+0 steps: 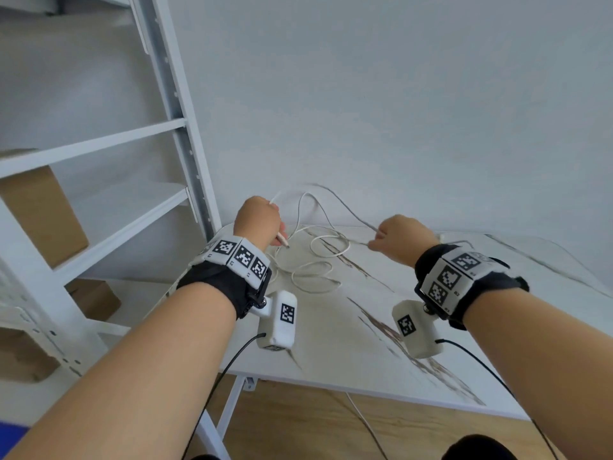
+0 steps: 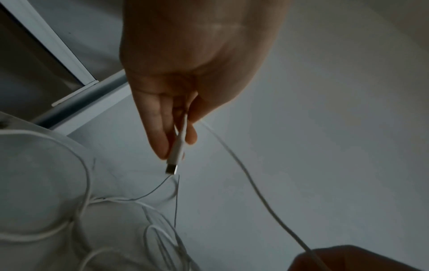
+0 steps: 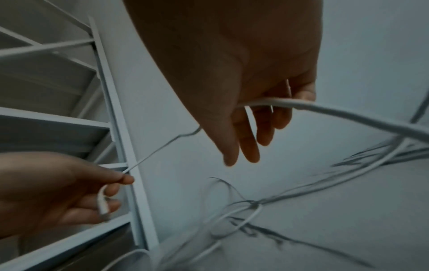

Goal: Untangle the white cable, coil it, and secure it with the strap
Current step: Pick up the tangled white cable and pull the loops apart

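The white cable (image 1: 320, 260) lies in tangled loops on the marble-patterned table (image 1: 464, 343), between my two hands. My left hand (image 1: 277, 237) is raised above the table's far left corner and pinches the cable's plug end (image 2: 176, 155), metal tip pointing down. From there a free stretch of cable (image 2: 255, 192) arcs across to my right hand (image 1: 376, 240). In the right wrist view the cable (image 3: 348, 115) crosses the right hand's fingers (image 3: 264, 128) and is held there, the fingertips hanging down. No strap shows in any view.
A white metal shelf rack (image 1: 139, 134) stands close on the left, with cardboard boxes (image 1: 39, 210) on it. A plain wall rises right behind the table. Wood floor and another thin cord (image 1: 361, 419) show below the table's near edge.
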Demonstrator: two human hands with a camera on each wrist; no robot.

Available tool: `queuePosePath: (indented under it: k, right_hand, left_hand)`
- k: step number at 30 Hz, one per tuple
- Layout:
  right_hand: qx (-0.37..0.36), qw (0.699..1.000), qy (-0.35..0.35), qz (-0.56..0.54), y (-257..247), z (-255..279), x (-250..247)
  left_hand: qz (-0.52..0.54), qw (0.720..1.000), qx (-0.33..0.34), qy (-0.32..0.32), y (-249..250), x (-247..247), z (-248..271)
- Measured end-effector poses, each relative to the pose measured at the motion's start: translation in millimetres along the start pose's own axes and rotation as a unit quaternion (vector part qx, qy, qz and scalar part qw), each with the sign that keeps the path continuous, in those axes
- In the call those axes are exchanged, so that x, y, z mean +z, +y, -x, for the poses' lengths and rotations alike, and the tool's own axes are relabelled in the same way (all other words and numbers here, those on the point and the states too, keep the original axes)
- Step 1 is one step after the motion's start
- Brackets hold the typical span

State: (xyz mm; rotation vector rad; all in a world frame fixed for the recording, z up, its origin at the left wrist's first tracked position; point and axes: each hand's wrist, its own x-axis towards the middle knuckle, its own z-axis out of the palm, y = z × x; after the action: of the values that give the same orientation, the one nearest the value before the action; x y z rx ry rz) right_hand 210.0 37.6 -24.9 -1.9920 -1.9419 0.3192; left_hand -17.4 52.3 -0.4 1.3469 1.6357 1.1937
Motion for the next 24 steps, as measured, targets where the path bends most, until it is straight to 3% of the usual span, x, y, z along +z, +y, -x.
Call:
queuePosePath:
  k: [4, 10, 14, 19, 24]
  right_hand:
    - [0.035, 0.996, -0.078, 0.031, 27, 5, 5]
    - [0.040, 0.983, -0.169, -0.058, 36, 20, 26]
    - [0.113, 0.973, -0.130, -0.156, 42, 6, 17]
    - [0.083, 0.994, -0.067, -0.010, 58, -22, -5]
    - [0.050, 0.990, -0.110, 0.065, 41, -49, -1]
  left_hand:
    - [-0.084, 0.993, -0.036, -0.070, -8, 16, 11]
    - [-0.152, 0.985, 0.024, -0.080, -12, 49, 16]
    - [-0.228, 0.969, 0.047, -0.088, -11, 65, 10]
    - [-0.285, 0.954, 0.049, -0.079, -18, 72, 2]
    - [-0.363, 0.927, 0.033, -0.086, -30, 68, -15]
